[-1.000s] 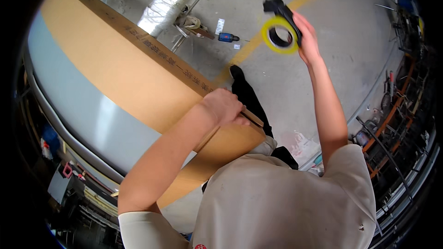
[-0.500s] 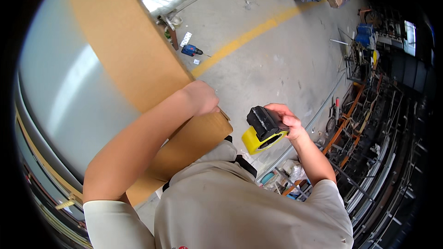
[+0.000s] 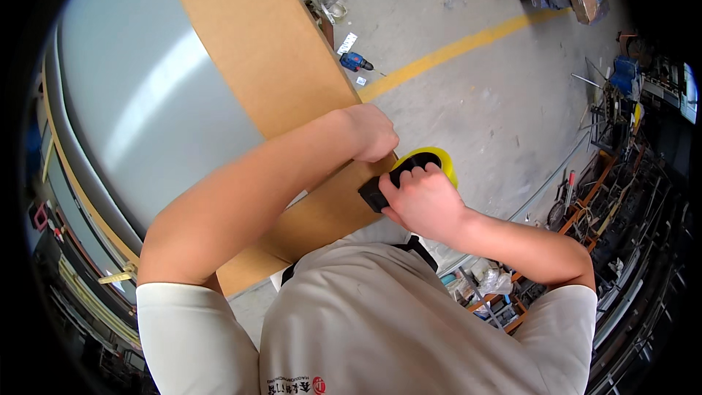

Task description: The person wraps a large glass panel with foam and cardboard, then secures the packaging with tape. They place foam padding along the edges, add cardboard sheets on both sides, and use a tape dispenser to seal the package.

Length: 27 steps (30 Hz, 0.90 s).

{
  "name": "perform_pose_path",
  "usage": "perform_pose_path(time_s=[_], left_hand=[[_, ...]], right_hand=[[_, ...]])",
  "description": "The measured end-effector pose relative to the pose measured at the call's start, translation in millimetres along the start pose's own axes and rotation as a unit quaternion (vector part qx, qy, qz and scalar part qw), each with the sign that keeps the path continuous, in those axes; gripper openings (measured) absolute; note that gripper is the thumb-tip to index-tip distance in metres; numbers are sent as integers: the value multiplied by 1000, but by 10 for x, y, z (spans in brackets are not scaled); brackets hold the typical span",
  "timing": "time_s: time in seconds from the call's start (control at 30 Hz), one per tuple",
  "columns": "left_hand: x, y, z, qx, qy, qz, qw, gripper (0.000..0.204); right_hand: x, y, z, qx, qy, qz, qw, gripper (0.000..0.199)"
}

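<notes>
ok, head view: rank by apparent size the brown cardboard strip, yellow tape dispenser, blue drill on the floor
1. brown cardboard strip
2. yellow tape dispenser, partly hidden by the right hand
3. blue drill, though it lies farther from the camera, so this ranking is unsure

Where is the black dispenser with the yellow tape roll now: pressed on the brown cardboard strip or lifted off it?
Pressed on: the right hand holds the dispenser against the cardboard strip's edge.

The cardboard sheet (image 3: pixel 270 51) looks matt, brown and smooth, like plain paperboard. Beneath it the grey panel (image 3: pixel 139 95) is glossy, with a soft streak of reflected light, like painted metal. The tape dispenser (image 3: pixel 409 172) has a black plastic body and a shiny yellow roll. The concrete floor (image 3: pixel 475 95) looks rough, dull and stained.
</notes>
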State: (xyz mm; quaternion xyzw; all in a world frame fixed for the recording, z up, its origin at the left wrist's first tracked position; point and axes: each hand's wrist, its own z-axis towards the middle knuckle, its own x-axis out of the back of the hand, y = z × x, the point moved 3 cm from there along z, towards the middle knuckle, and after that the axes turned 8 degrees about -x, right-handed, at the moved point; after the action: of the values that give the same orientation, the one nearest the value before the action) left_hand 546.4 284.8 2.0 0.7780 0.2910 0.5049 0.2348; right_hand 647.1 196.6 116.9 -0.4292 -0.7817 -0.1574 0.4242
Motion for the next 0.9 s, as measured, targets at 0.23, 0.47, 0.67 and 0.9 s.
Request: perform_pose_path(time_s=[0.23,0.47,0.67,0.9], left_hand=[[-70,-28,-6,-15,33,-7,999,23],[23,8,-13,-3,-42,-8,999,32],[-35,19,-48,-32,16,5,999,36],[73,105,-51,-34,31,24,999,42]], right_hand=[[-56,391,76,-21,-34,67,997,45],[-219,1268,169,39,-6,80,996,50],[-660,2343,410,18,-12,111,994,50],[-1982,1921,1238,39,-24,185,982,43]])
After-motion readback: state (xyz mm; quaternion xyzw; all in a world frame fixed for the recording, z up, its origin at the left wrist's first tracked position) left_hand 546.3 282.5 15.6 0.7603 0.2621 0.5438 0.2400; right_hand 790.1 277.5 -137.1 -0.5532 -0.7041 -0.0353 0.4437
